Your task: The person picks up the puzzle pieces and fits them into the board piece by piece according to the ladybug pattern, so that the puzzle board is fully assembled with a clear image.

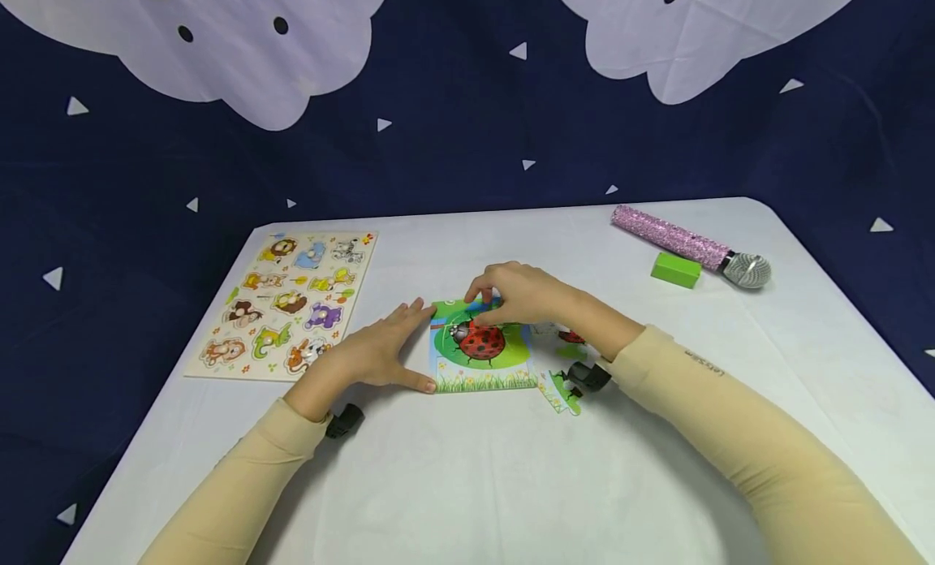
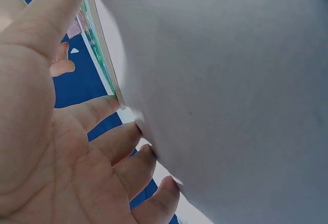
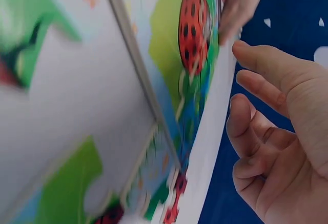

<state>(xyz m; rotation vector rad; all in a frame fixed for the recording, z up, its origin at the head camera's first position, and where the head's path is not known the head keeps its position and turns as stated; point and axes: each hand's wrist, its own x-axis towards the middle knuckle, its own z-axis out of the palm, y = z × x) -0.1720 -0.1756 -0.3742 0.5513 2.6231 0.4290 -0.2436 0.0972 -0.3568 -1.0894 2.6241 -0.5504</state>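
Note:
A square ladybug puzzle board (image 1: 482, 378) lies flat on the white table, with a red spotted ladybug on green in its middle. At its left edge my left hand (image 1: 376, 350) rests with fingers spread, the thumb touching the near left corner and a fingertip near the far left one. Over the board's far part hovers my right hand (image 1: 522, 293), fingers loosely bent; in the right wrist view nothing shows between the fingers (image 3: 261, 57). Loose puzzle pieces lie right of the board, among them a green and white piece (image 1: 558, 394); the right wrist partly hides them.
On the left lies a wooden animal peg puzzle (image 1: 292, 305). Toward the back right are a green block (image 1: 675, 270) and a pink glittery microphone (image 1: 672, 236) with a silver head. A dark blue cloth (image 1: 453, 167) with white shapes hangs behind the table.

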